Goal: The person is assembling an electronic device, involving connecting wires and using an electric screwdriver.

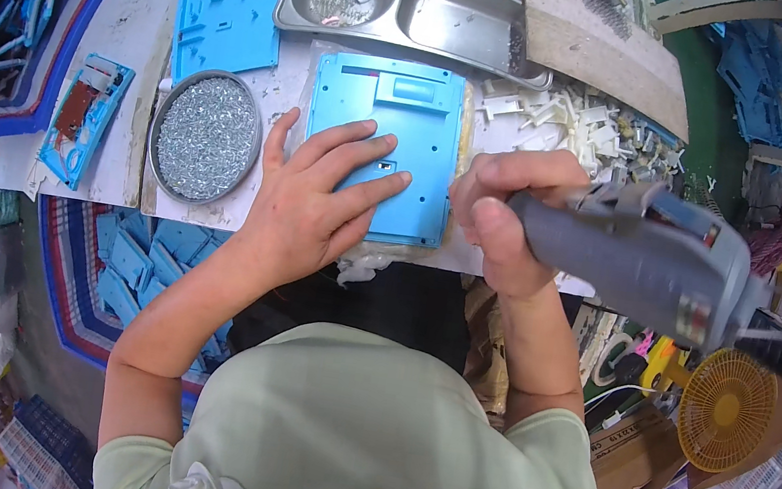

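Note:
A light-blue plastic housing panel (pixel 407 204) lies flat on the white table in front of me, with small holes and a raised rectangular part near its far edge. My left hand (pixel 312 197) rests on its left half, fingers spread and holding nothing. Off the panel's right edge, my right hand (pixel 518 208) is wrapped round the grip of a grey power screwdriver (pixel 635 266), which points away to the right; its tip cannot be made out. A round bowl of small silver screws (pixel 205 138) stands left of my left hand.
Beyond the panel sits a steel compartment tray (pixel 460 17) with small metal parts, a wooden board (pixel 610 50) over its right side. White plastic pieces (pixel 571 125) pile up at right. Other blue panels (pixel 231 13) lie at left. A yellow fan (pixel 726 411) stands lower right.

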Demonstrator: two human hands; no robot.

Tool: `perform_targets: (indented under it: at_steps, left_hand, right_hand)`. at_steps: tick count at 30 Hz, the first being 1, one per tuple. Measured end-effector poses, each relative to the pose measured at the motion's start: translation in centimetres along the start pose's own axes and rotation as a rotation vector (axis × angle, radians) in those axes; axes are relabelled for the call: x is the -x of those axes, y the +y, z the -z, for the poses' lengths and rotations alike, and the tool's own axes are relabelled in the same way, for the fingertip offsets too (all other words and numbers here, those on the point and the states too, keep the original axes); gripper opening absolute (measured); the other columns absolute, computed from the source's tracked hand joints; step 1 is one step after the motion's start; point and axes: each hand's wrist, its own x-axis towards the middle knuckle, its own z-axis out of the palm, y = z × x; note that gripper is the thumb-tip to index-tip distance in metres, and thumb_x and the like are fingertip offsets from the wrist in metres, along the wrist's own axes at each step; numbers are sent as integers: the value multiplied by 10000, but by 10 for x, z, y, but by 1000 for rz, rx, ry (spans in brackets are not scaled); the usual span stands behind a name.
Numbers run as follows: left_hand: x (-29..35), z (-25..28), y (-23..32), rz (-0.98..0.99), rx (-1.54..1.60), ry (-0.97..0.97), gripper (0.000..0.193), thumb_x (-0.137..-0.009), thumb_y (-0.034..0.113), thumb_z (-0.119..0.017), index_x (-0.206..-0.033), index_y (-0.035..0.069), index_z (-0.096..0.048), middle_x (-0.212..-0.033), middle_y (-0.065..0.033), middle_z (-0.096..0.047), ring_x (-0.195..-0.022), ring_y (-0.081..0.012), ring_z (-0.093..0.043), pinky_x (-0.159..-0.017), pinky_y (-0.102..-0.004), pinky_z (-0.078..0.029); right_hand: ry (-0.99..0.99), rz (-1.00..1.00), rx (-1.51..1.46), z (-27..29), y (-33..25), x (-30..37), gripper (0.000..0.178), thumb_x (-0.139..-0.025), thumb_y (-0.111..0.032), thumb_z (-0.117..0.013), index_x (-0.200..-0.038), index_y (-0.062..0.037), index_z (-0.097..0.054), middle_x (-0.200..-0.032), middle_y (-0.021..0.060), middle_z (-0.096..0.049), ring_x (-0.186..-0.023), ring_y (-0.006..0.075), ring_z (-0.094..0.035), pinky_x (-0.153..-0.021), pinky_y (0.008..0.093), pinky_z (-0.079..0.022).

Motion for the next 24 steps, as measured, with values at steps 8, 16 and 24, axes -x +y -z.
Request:
perform_targets:
  at_steps: [8, 16, 24]
  left_hand:
    - [1, -3, -1, 3, 5, 9, 423, -833, 111, -677, -1237, 225, -732, -1386, -48, -612, -1354, -269, -509, -1175, -617, -151]
    - [0, -5, -2, 4, 17, 10, 420, -814, 140, -717, -1223, 240, -730, -1375, -23, -613, -1334, -241, -520, -1170, -633, -133]
    - [6, -5, 1, 27, 14, -6, 444, -813, 79, -681, -1226, 229, -740, -1375, -52, -619, -1357, -282, -509, -1189, -617, -133]
  right_hand:
    - [63, 65, -232, 16, -17, -42, 480, -947, -168, -636, -1365, 0, -470, -605, 22, -470, -515, 121, -429, -509, 307, -388]
    - [87, 88, 21, 8, 28, -62, 307, -942, -104, -624, -1208, 20, -534, -643, 46, -515, -519, 114, -450, -506, 290, -404]
    - [24, 5, -211, 9, -18, -19, 399, -932, -193, -688, -1236, 3, -519, -592, 15, -472, -496, 116, -433, -497, 298, -398]
